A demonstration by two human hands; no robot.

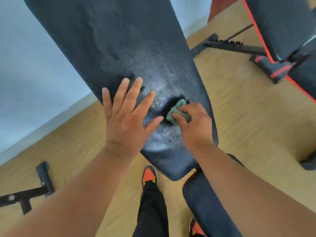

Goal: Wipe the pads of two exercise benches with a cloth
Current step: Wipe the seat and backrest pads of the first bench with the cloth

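Observation:
A long black back pad (119, 40) of an exercise bench slopes up and away from me, dusty and scuffed pale near its lower end. My left hand (126, 117) lies flat on the pad with fingers spread. My right hand (193, 127) presses a bunched green cloth (177, 110) onto the pad just right of the left hand. The seat pad (205, 202) of the same bench lies below, partly under my right forearm. A second bench pad (280, 26) with red piping stands at the upper right.
The floor (248, 125) is light wood. A black metal bench foot (42, 178) lies at the lower left. The second bench's black frame (229, 46) and red-striped foot (271, 69) stand at the right. My legs in black trousers and orange shoes (149, 175) stand beneath the pad.

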